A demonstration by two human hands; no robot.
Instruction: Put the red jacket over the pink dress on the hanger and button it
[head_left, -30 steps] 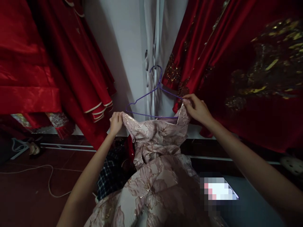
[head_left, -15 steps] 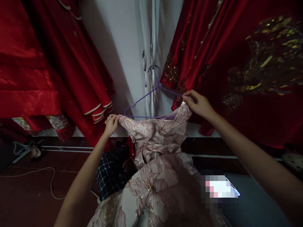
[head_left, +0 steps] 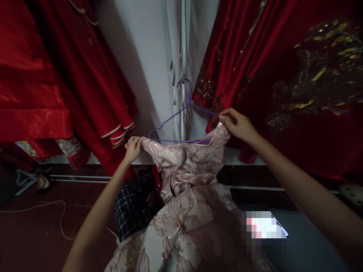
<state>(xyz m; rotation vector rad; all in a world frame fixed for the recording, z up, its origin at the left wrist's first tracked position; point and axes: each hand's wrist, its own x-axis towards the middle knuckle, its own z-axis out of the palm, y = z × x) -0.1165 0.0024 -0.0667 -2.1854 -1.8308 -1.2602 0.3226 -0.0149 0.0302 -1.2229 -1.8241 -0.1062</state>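
Observation:
A pale pink dress with a shiny floral pattern spreads from the middle of the view down to the bottom edge. My left hand pinches its left shoulder strap. At the other shoulder, my right hand grips the strap together with the end of a purple wire hanger. The hanger's right arm runs into that strap, while its left corner shows bare beside the left strap. Its hook points upward in front of a white wall.
Red garments hang on the left, and red ones with gold sequins on the right. A lit phone, partly pixelated, lies on a grey surface at lower right. Dark checked cloth is behind the dress. A pale cable crosses the floor.

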